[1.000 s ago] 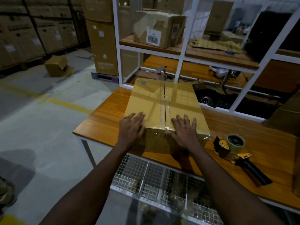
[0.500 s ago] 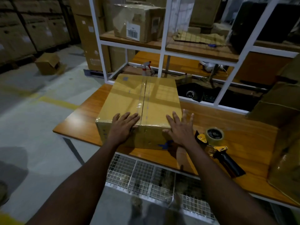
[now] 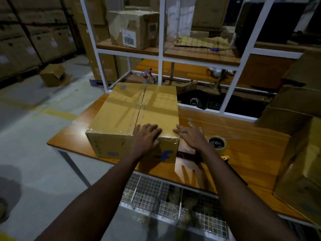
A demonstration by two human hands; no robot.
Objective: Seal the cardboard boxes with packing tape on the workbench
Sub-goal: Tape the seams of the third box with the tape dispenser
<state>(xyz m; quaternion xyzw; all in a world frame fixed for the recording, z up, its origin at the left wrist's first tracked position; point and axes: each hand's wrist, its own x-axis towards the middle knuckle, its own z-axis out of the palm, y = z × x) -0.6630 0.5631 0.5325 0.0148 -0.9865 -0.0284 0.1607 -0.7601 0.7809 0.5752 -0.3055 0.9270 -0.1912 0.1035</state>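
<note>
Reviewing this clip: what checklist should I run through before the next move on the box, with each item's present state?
1. Tape over the top seam of the cardboard box: ok, a clear tape strip runs along it.
2. Tape end pressed down on the near face: cannot tell, only a glossy sheen shows at the edge.
3. Left hand steadying the box: ok, it lies on the top at the near edge.
4. Right hand free: ok, open by the near right corner, holding nothing.
5. Tape dispenser within reach: ok, on the workbench right of the box, partly behind the right arm.
6. Box fully supported: cannot tell, its near face is close to the bench's front edge.
</note>
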